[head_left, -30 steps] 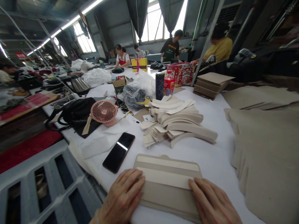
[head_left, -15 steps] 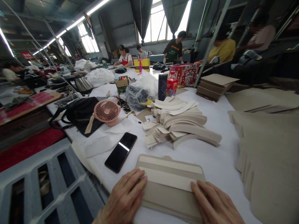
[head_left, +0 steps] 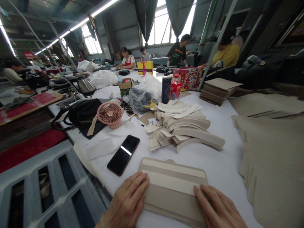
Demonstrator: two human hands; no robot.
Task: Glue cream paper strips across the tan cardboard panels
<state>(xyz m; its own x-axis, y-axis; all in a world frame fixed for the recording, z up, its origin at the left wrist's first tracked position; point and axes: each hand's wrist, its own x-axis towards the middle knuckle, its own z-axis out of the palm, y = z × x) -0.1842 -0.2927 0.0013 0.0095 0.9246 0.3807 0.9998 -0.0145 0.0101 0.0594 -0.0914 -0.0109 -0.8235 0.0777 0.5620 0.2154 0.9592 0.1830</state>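
A stack of flat beige board pieces (head_left: 173,204) lies on the white table close to me. Across the top piece run two paler strips; the lower strip (head_left: 169,182) has my fingertips at both its ends. My left hand (head_left: 128,199) lies over the stack's left edge, its fingers extended and side by side. At the right edge rests my right hand (head_left: 217,204), fingers stretched out and fingertips on the strip's right end. Neither hand is wrapped round anything.
A black phone (head_left: 123,155) lies left of the stack. Behind it are curved beige strips (head_left: 187,126), a pink fan (head_left: 110,114), a black bag (head_left: 82,115) and a red bottle (head_left: 175,87). Large beige sheets (head_left: 275,148) cover the right side. People (head_left: 178,50) work farther back.
Both hands stay nearly where they were on the strip. The person at the back in the dark apron has leaned slightly, and the view has shifted a little.
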